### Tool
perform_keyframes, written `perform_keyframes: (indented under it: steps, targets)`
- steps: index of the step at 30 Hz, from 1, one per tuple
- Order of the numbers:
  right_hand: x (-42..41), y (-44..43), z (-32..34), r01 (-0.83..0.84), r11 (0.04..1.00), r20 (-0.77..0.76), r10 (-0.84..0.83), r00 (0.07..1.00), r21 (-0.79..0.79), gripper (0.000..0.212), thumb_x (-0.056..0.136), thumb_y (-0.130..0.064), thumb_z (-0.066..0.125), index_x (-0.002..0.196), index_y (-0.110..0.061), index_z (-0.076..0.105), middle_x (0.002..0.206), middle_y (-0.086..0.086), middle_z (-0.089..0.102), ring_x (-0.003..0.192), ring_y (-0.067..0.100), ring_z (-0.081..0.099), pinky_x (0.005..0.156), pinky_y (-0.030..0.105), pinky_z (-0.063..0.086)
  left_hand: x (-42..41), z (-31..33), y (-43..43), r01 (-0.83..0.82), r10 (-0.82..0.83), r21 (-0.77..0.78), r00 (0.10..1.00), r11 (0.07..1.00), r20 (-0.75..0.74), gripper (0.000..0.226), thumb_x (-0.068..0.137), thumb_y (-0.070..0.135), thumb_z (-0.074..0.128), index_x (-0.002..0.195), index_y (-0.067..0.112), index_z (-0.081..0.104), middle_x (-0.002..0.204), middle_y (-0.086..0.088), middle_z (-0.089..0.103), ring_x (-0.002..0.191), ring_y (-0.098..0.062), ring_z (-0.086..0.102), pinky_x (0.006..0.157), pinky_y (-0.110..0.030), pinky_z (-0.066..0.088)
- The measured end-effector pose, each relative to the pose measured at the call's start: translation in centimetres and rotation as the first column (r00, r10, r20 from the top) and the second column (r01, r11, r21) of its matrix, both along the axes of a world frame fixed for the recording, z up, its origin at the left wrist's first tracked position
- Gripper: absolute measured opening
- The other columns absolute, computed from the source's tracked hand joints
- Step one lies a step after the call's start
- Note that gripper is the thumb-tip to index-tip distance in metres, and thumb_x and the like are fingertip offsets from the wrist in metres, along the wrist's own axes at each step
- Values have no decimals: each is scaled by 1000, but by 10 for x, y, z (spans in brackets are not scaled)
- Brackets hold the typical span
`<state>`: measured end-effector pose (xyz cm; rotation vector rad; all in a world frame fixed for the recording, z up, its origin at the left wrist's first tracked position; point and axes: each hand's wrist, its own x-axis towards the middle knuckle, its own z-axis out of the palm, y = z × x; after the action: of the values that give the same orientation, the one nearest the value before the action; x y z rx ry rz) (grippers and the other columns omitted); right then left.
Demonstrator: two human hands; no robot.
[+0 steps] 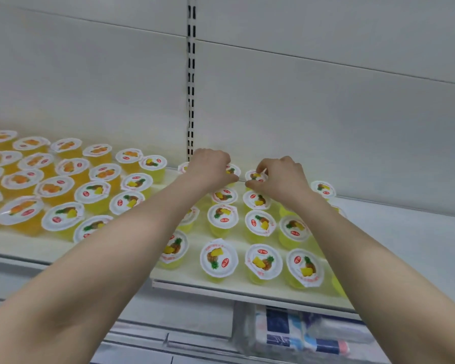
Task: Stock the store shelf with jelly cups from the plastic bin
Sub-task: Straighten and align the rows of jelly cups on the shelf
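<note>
Seen from the head camera, both bare arms stretch to the back of the white shelf [192,279]. The left hand [210,166] curls its fingers down over a pineapple cup [232,170] by the rear wall, and the right hand [281,177] pinches the lid of the next cup [256,176] just beside it. Yellow jelly cups [218,258] stand upright in rows in front of the hands, orange cups [20,208] fill the left, and a clear plastic container [243,324] sits below.

Slotted upright [191,74]: straight ahead of me.
White wall panels [326,101]: either side of the slotted upright.
Blue-and-white packs [294,334]: below the slotted upright, rightward, blurred.
</note>
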<state>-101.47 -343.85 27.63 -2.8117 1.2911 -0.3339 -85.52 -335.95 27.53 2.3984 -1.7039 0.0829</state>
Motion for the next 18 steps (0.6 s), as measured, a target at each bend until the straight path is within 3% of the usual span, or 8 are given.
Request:
perform_keyframes:
  steps: [5, 9, 11, 14, 18]
  targets:
    - [-11, 5, 0, 28, 997, 81, -34, 996, 69, 46, 86, -60, 58, 118, -26, 60, 110, 1, 66, 117, 26, 46, 91, 40, 36, 6, -2, 2, 44, -49, -44, 990, 998, -135, 61, 83, 59, 62, 132, 23, 55, 124, -2, 64, 120, -28, 52, 98, -36, 41]
    - [-24, 18, 9, 19, 1000, 181, -23, 983, 24, 38, 85, -60, 59, 101, -26, 65, 93, -7, 66, 104, 22, 50, 86, 38, 39, 13, 7, 19, 108, -119, -102, 987, 989, -110, 49, 81, 62, 62, 118, 31, 62, 108, 3, 65, 108, -24, 53, 86, -36, 46]
    - [-28, 28, 10, 14, 997, 126, -24, 992, 78, 40, 80, -65, 61, 95, -29, 64, 85, -10, 65, 101, 18, 49, 86, 38, 40, 10, 12, 30, 153, -155, -43, 987, 987, -50, 46, 80, 62, 62, 115, 33, 63, 103, 7, 66, 104, -20, 57, 81, -33, 47]
    - [-26, 43, 8, 28, 994, 18, -30, 999, 108, 50, 73, -73, 60, 100, -31, 61, 89, -7, 65, 103, 18, 48, 86, 38, 40, 1, 13, 38, 216, -221, 85, 974, 973, 48, 49, 79, 66, 59, 116, 34, 62, 104, 6, 66, 100, -18, 60, 76, -31, 46]
    - [-22, 55, 10, 50, 995, -2, -50, 999, 83, 47, 75, -66, 62, 104, -29, 59, 89, -4, 63, 104, 21, 50, 85, 38, 41, -4, 12, 39, 237, -241, 97, 970, 967, 25, 51, 75, 67, 62, 116, 37, 61, 105, 3, 65, 99, -21, 60, 71, -30, 40]
